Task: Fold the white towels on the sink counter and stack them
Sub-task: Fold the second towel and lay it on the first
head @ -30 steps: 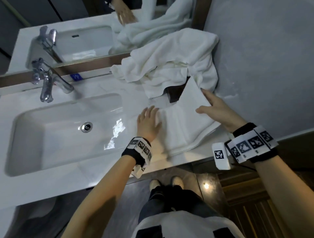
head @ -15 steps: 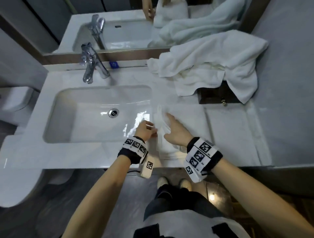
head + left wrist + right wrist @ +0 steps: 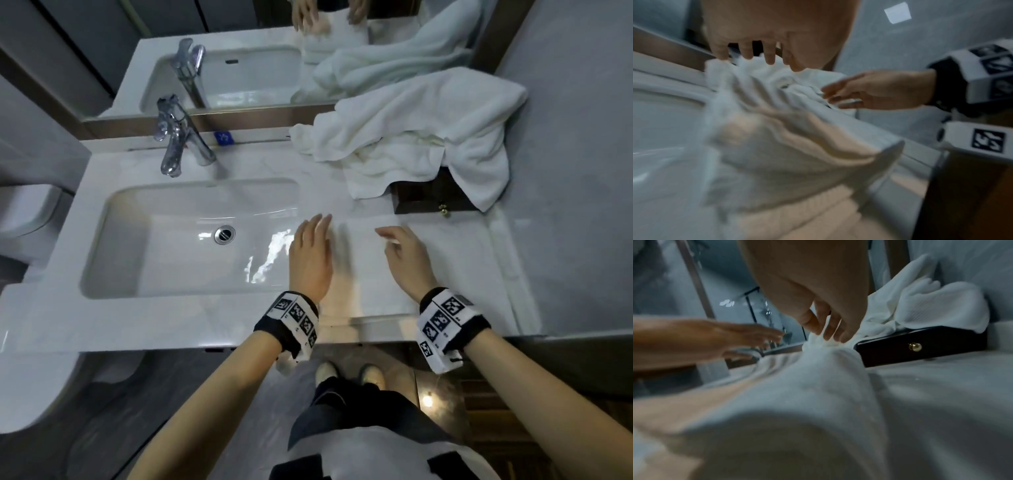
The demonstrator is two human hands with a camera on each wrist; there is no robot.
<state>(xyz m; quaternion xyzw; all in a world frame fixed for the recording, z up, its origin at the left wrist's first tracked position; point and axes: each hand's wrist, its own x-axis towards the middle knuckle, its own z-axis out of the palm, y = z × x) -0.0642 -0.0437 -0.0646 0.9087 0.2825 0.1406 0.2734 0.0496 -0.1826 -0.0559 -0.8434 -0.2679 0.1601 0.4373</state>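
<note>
Clearly we are still early in the job. One towel (image 3: pixel 363 274) lies on the tabletop (image 3: pixel 137 325) just right of the basin (image 3: pixel 188 240), folded down to a narrow, roughly flat rectangle, though in the wrist views its top layer is still rumpled and lifted. Our left hand (image 3: pixel 310 260) is at the towel's edge nearest the basin, with the fingers (image 3: pixel 768 55) straight and spread and only their tips at the cloth, gripping nothing. Our right hand (image 3: pixel 407 262) is on the side of the towel away from the basin, and its fingers (image 3: pixel 830 331) pinch a small peak of the cloth. We judge this towel needs at most a last smoothing or one more fold.

Most of the work is left. A loose pile (image 3: pixel 411 137) of white towels sits behind and to the right of the basin, draped over a dark box (image 3: pixel 424 202), all unfolded. We cannot tell how many towels it holds. No stack exists yet.

A second ago the towel was wider, and our right hand held up a flap of it near the box. Half a second ago both hands were close together at the basin's right edge, with the towel bunched narrow between them. Now the hands are apart and the towel lies broader between them.
</note>
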